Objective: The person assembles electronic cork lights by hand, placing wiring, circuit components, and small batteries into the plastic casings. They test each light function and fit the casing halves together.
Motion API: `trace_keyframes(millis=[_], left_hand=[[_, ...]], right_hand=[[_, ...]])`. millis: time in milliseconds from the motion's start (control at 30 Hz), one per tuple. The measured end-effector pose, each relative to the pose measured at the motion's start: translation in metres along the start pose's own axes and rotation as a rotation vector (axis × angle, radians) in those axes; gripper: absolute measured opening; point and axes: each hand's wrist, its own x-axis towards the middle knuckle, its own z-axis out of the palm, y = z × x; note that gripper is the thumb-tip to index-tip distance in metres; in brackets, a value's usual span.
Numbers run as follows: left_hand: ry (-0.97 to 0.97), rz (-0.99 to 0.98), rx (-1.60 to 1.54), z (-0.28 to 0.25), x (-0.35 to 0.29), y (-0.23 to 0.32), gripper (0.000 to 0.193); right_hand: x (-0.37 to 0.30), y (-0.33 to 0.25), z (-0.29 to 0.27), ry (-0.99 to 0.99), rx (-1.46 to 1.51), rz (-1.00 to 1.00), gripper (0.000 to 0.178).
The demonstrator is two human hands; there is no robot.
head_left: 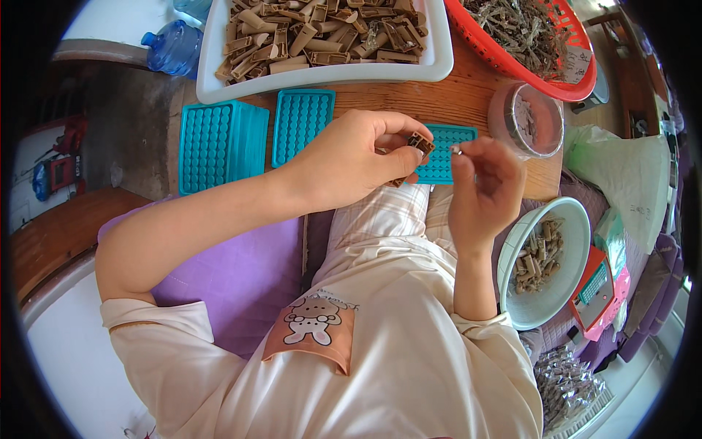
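My left hand (pixel 347 161) is closed around a small brown plastic casing (pixel 420 143), its open ribbed side showing between thumb and forefinger. More brown plastic sticks out below the same fingers. To its right, my right hand (pixel 488 183) is raised, with thumb and forefinger pinching a tiny pale, shiny piece (pixel 457 149) too small to name. The two hands are apart. Behind them on the wooden table lies a teal tray (pixel 455 134) with rows of small round cavities, partly covered by the left fingers.
A white bin (pixel 326 73) of brown casings stands at the back, beside a red basket (pixel 475 36) of metallic strips. Teal trays (pixel 207 146) are stacked on the left. A pink-rimmed tub (pixel 545 145) sits at right; a pale green basin (pixel 578 219) holds more brown parts.
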Motion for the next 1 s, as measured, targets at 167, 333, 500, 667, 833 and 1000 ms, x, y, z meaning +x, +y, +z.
trace_keyframes(millis=[167,333,500,667,833,1000], left_hand=[[-0.016,0.013,0.017,0.002,0.0,0.0,0.024],[0.006,-0.046,0.008,-0.004,0.003,-0.01,0.022],[0.017,-0.079,-0.082,-0.005,0.003,0.0,0.021],[0.054,-0.11,-0.123,-0.009,0.006,0.003,0.02],[0.048,-0.155,-0.134,-0.007,0.005,0.001,0.02],[0.05,-0.156,-0.122,-0.008,0.004,0.001,0.02]], right_hand=[[-0.002,0.0,0.009,-0.043,-0.087,-0.27,0.022],[0.005,-0.001,0.007,-0.259,-0.259,-0.35,0.02],[-0.002,0.019,0.001,-0.137,0.046,0.18,0.027],[-0.021,0.067,-0.002,-0.38,-0.462,0.284,0.039],[-0.031,0.075,0.002,-0.468,-0.67,0.156,0.032],[-0.032,0.071,-0.002,-0.532,-0.715,0.144,0.022]])
